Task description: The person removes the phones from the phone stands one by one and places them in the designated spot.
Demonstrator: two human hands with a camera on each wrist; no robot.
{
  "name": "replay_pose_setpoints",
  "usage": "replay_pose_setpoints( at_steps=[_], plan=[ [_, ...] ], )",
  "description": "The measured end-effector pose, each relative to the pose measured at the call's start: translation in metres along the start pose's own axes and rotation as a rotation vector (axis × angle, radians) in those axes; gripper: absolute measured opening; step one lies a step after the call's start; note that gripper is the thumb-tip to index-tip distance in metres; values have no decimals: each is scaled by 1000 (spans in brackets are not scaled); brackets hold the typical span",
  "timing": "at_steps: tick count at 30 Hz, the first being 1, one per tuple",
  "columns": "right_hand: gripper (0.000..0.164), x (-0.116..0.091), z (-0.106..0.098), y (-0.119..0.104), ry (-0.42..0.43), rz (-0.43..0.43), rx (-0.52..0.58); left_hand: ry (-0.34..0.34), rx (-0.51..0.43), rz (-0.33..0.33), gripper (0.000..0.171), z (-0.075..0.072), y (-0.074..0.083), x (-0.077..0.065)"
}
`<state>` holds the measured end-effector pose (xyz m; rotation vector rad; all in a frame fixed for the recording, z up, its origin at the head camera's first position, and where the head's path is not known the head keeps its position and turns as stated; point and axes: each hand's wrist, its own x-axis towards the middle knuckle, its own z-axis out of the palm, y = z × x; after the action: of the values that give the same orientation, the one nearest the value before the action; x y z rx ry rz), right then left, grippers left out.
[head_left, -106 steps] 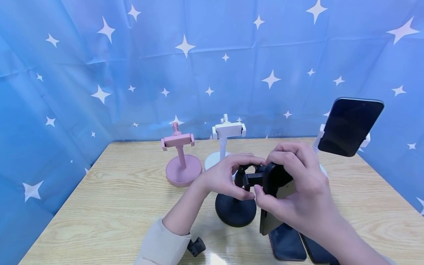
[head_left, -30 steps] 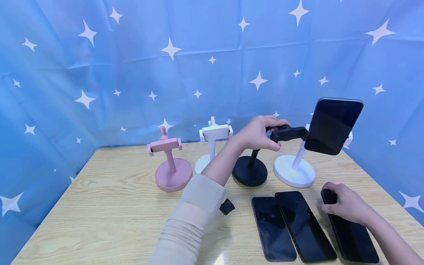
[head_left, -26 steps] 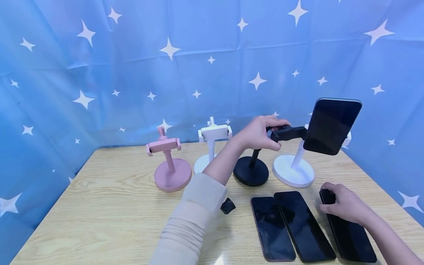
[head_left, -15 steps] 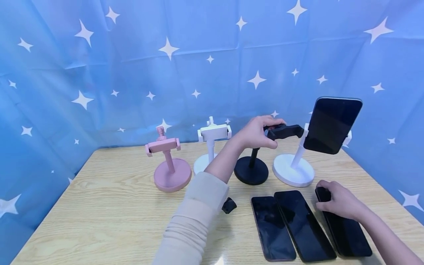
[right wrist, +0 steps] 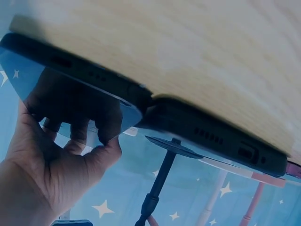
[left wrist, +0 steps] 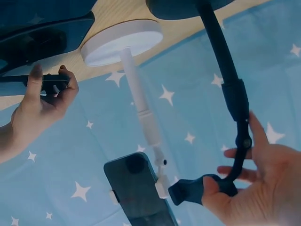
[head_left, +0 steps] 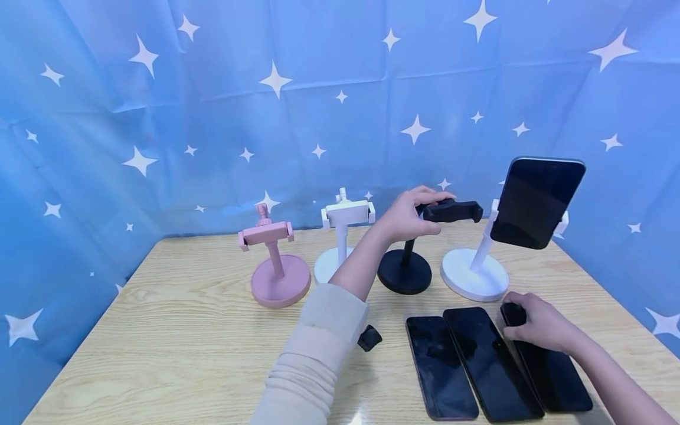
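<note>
My left hand (head_left: 409, 217) grips the head of a black phone stand, thumb and fingers around the back of its clamp (head_left: 455, 211). The stand's round black base (head_left: 405, 274) rests on the table. In the left wrist view, the thumb lies on the clamp (left wrist: 188, 190) and no phone is in it. My right hand (head_left: 538, 323) holds the far end of a black smartphone (head_left: 555, 378) lying on the table, thumb on one long side and fingers on the other. This smartphone lies close beside a middle smartphone (head_left: 494, 366); a third smartphone (head_left: 442, 366) lies left of that.
Right of the black stand, a white phone stand (head_left: 474, 276) holds an upright, tilted smartphone (head_left: 538, 203). A pink phone stand (head_left: 280, 282) and another white phone stand (head_left: 347, 213) stand to the left. A small black piece (head_left: 369, 338) lies by my left sleeve (head_left: 319, 348).
Earlier both hands were at the black stand's head, with a phone at the right hand. Since then the stand moved back; lately the right smartphone slid left and the clamp shifted slightly left.
</note>
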<state>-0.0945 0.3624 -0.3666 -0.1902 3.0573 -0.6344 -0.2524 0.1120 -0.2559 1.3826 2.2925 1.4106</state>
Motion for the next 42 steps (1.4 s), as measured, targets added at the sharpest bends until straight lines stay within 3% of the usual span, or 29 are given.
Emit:
replay_pose_setpoints(
  at_steps=[10, 16, 20, 25, 34, 42],
  plan=[
    [28, 1, -1, 0, -123, 60, 71, 73, -225, -3, 52, 4, -10, -7],
    [21, 1, 1, 5, -174, 1, 89, 84, -308, -20, 50, 2, -10, -11],
    [22, 1, 2, 5, -169, -14, 66, 87, -332, -15, 50, 2, -11, -12],
    [26, 3, 3, 1, -157, 25, 4, 104, -351, -13, 48, 4, -14, -12],
    [29, 3, 4, 0, -144, 35, -46, 94, -341, -10, 46, 0, -4, -19],
    [28, 3, 6, -1, -130, 19, -64, 128, -341, 6, 46, 6, -16, -14]
  ],
)
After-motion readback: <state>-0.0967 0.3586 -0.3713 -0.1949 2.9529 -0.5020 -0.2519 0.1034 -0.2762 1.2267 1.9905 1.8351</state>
